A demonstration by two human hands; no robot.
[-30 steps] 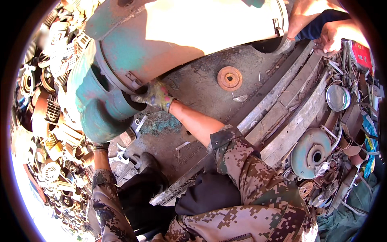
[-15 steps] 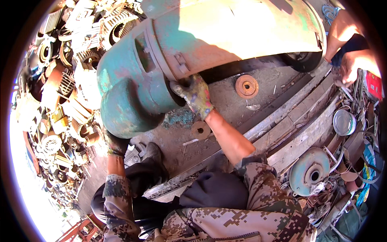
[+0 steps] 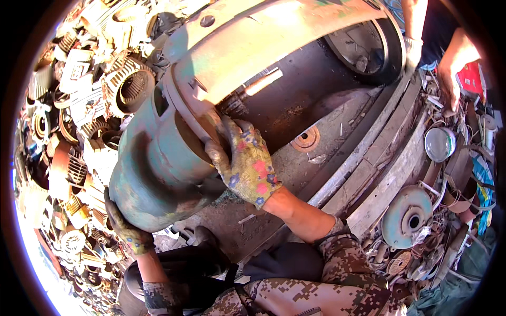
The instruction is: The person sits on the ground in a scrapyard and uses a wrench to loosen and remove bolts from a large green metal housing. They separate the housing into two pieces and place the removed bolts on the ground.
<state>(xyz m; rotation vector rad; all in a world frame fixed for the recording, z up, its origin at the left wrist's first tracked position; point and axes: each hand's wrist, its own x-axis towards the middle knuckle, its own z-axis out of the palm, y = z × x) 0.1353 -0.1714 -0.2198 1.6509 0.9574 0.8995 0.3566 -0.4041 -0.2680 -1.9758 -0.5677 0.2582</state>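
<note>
Higher now: one drum [image 3: 158,158], two gloved hands [image 3: 247,163].

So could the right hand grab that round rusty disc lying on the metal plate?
Probably not right now. The right hand is gripping the big green motor, with the left hand under its end. The rusty disc lies uncovered close by, but reaching it means letting go.

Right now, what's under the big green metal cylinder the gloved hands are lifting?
Under the green cylinder, the left hand cups its lower end; the right hand grips its flange. Behind lies a rusty metal plate; the cylinder hides the ground directly beneath.
</note>
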